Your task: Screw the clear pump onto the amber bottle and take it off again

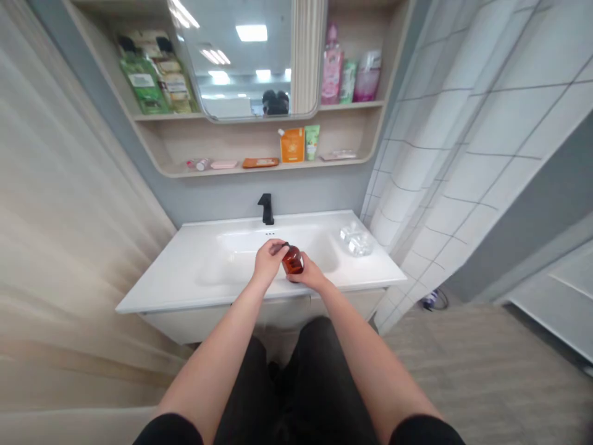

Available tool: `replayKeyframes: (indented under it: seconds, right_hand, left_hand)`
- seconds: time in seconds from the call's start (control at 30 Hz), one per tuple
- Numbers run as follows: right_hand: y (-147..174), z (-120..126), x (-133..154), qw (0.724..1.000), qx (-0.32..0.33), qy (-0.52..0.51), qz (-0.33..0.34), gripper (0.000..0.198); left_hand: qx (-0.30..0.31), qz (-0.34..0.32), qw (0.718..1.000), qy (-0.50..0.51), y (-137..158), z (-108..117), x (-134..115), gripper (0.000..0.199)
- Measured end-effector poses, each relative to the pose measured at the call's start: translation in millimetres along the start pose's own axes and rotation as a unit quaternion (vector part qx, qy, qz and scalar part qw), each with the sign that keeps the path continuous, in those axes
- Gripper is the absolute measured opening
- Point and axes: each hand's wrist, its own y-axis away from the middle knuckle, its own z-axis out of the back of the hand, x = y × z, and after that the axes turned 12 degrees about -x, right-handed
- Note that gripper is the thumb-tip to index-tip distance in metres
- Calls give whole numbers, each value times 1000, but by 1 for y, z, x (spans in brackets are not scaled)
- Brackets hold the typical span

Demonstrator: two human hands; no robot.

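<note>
A small amber-brown bottle (293, 260) with a dark top is held over the front of the white sink basin (217, 266). My right hand (309, 275) grips the bottle's body from below and the right. My left hand (269, 259) is curled over its top, fingers on the dark cap. Both forearms reach forward from the bottom of the view.
A black faucet (266, 209) stands behind the basin. Clear glass items (356, 240) sit on the counter's right. Shelves above hold an orange pouch (291, 145), tubes and pink bottles (332, 73) around a mirror (245, 55). A tiled wall is close on the right.
</note>
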Motion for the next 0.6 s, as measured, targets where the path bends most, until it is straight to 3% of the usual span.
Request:
replayKeyframes:
  seconds: [0.17,0.33,0.43,0.6]
  right_hand:
    - [0,-1,0,1000,2,0,11,78]
    - [17,0,18,998,-33,21,41,71]
    - [47,4,35,996,-46,-28,67,72]
    - [106,3,64,993,-50,-78,75,81]
  left_hand:
    - [7,-10,1000,-5,6,-1,8,24]
    - [34,-118,988,-98,13,9,-20,15]
    - [47,-146,984,-94,36,24,-45,13]
    - [25,-129,990,-42,95,51,-69,15]
